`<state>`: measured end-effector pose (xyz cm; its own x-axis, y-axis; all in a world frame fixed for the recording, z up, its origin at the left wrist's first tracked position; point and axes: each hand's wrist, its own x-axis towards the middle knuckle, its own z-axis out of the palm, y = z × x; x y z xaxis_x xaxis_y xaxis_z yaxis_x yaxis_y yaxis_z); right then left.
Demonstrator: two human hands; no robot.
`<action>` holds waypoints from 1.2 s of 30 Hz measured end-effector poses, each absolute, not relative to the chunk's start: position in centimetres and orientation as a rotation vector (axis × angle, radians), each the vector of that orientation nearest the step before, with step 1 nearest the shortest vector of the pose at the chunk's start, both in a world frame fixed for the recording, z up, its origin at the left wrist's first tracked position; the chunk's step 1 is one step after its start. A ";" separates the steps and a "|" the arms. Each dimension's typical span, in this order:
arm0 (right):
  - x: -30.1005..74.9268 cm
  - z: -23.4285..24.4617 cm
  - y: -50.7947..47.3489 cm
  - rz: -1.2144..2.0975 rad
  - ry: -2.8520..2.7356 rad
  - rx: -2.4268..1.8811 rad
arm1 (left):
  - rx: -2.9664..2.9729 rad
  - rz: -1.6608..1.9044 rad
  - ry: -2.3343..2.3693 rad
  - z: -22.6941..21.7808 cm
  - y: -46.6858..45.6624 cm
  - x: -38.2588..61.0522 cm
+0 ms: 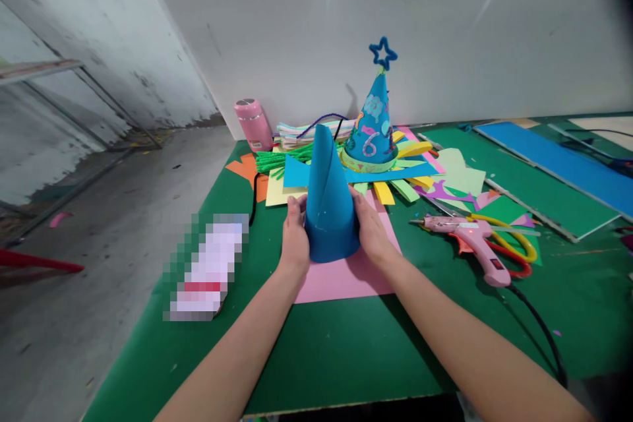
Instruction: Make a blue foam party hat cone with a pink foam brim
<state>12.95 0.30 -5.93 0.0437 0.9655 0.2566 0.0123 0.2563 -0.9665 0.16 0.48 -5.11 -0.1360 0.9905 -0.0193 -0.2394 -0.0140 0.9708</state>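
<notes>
1. The left hand point(295, 234) is curled against one side of a blue cone point(331, 217), and the right hand point(370, 227) against the other, so the two grip it between them.
2. The blue cone is upright in the middle, its paper edge overlapping down the front, above a pink sheet point(341, 283) on the green counter point(277, 356); I can't tell whether its base touches the sheet.
3. To my left on the counter lies a pixelated object point(215, 264), too obscured to name.
4. To the right, a pink glue gun point(469, 232) rests across scissors point(529, 247) with yellow and red handles.
5. Past the blue cone I see green pipe cleaners point(277, 159) and, to their right, a decorated hat point(370, 128) bearing a 6 and topped by a blue star point(388, 64).
6. Farther back on the left, a pink bottle point(254, 126) stands near the pale wall point(297, 33).
</notes>
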 end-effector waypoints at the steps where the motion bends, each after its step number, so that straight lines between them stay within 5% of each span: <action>1: 12.8 -6.0 0.2 0.970 -1.302 -1.045 | 0.932 1.395 1.095 -5.1 0.6 0.3; 36: 11.7 -5.5 -0.6 0.836 -1.308 -1.152 | 0.977 1.420 1.025 -5.3 3.7 -1.5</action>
